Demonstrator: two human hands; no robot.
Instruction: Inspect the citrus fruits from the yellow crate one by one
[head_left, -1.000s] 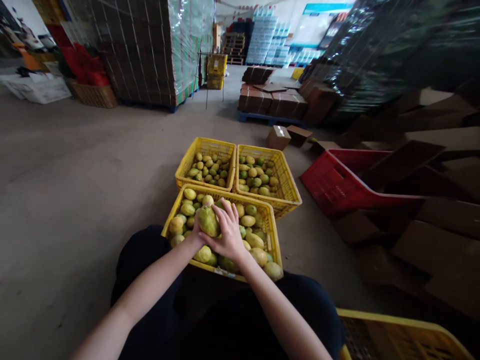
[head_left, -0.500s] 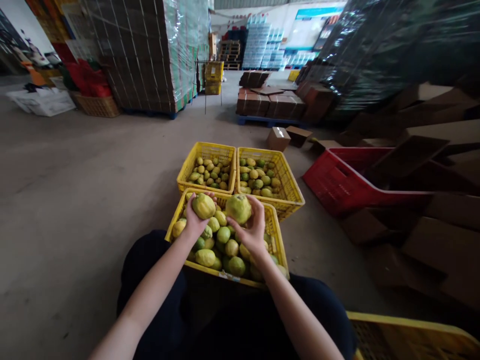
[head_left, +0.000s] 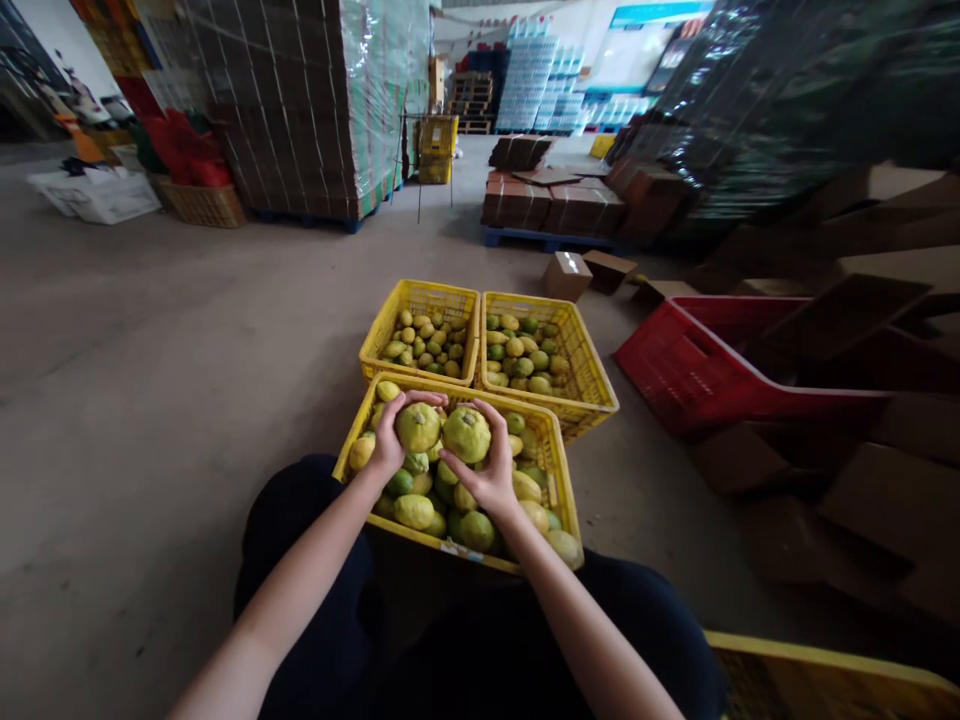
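Note:
Over the near yellow crate, which is full of green and yellow fruits, both hands are raised side by side. My left hand is wrapped round a round yellow-green fruit. In my right hand is another greenish fruit, gripped between thumb and fingers. The two held fruits are very close together. Behind stand two more yellow crates, the left one and the right one, each partly filled with similar fruits.
At the right a red crate holds cardboard, with cardboard boxes heaped round it. Another yellow crate is at the bottom right. A small carton and a pallet of flattened boxes stand farther back.
My hands have brought the two fruits closer together. The left fruit has turned in my left hand, and the right one has moved slightly left and down.

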